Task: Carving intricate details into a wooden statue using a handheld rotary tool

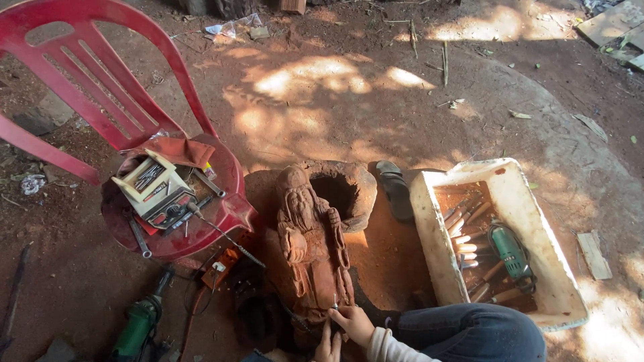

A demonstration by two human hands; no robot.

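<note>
Carving: wooden figure [310,248], a robed, bearded statue lying on the dirt floor [349,100], head pointing away from me, base at the bottom edge of my view.
Right hand [353,324]: I see it at the figure's lower right side, fingers [341,315] pinched narrow around a thin metal tool [335,302] whose tip stands up against the wood.
Left hand [327,347]: pressed against the figure's base, just beside the right hand; it is cut off by the bottom edge, so I cannot tell how its fingers are set.
Leg: my knee in dark jeans [469,332] sits right of the hands, near the bottom edge.
Hollow stump [339,191]: a reddish log piece with a dark hole, touching the figure's upper right side.
Sandal [394,188]: dark, lying between the stump and the white box.
White box [429,234]: a foam tub to the right, holding wooden-handled chisels [469,234] and a green power tool [510,251].
Red plastic chair [100,100]: left of the figure, seat loaded with a small tool case [154,188], a red cloth [178,151] and loose metal bits (too small to sort out).
Green grinder [137,325]: on the floor below the chair, toward the bottom left corner.
</note>
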